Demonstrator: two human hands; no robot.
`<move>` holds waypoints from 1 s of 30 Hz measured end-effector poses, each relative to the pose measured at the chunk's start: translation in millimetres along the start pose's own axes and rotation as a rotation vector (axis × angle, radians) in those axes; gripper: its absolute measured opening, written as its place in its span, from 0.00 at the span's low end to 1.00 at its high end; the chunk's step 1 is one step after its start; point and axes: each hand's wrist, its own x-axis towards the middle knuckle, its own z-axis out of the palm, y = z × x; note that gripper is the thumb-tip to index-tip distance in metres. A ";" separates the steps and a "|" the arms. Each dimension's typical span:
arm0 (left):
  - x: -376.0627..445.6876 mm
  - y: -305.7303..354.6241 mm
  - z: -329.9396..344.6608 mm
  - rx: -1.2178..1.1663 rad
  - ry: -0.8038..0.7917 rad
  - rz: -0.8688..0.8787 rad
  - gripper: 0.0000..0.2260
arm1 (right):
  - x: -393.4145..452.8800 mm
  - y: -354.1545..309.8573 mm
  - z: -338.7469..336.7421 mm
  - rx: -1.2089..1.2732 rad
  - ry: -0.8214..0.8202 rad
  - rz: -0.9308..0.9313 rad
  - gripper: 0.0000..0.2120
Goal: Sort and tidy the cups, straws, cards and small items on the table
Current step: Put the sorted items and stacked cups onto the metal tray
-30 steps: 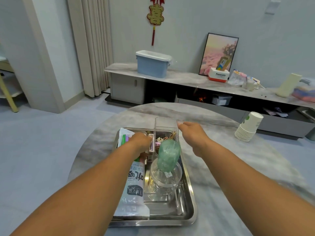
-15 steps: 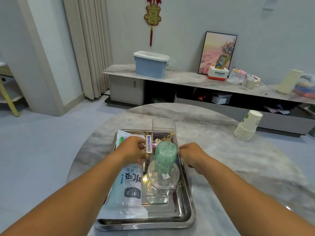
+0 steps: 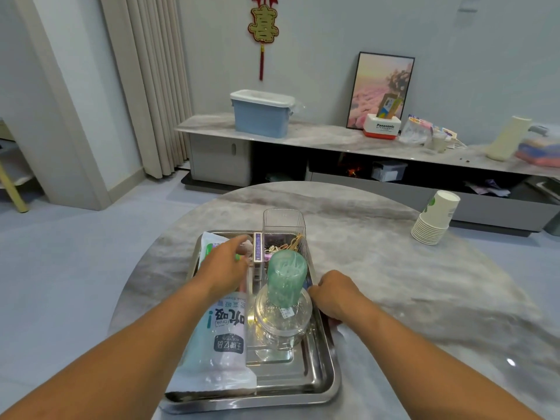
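Two bare forearms come into the head view from the bottom edge, one from each lower corner. No sleeve shows on either arm up to the point where the frame cuts them off. The left hand [image 3: 225, 266] is bare: no glove, ring, watch or band can be seen on it or on its wrist. The right hand [image 3: 335, 294] is bare likewise, its wrist unadorned. No more of the person shows; clothing, if any, lies outside the view.
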 end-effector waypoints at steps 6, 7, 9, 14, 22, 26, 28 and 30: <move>-9.8 -4.1 -3.9 0.403 0.237 -0.100 0.21 | 1.7 2.2 -2.2 -0.109 0.023 0.002 0.13; -10.5 -4.8 -2.4 0.401 0.194 -0.163 0.21 | 2.2 4.6 -5.4 -0.118 0.027 0.012 0.14; -11.1 -4.2 4.4 0.315 0.095 -0.243 0.19 | 3.2 12.8 -14.2 -0.133 0.048 0.035 0.15; -6.4 9.0 33.9 -0.017 -0.027 -0.188 0.21 | 7.5 40.7 -40.7 -0.114 0.084 0.089 0.15; 20.5 32.0 69.9 -0.246 -0.072 -0.132 0.26 | 31.7 72.0 -66.7 -0.126 0.167 0.112 0.14; 44.6 39.8 85.3 -0.265 -0.087 -0.118 0.28 | 47.3 83.0 -78.0 -0.103 0.195 0.112 0.14; 55.0 45.8 93.3 -0.263 -0.082 -0.092 0.28 | 55.4 88.4 -83.3 -0.100 0.209 0.118 0.14; 64.4 50.9 100.8 -0.231 -0.063 -0.087 0.30 | 63.5 92.4 -87.5 -0.113 0.228 0.129 0.15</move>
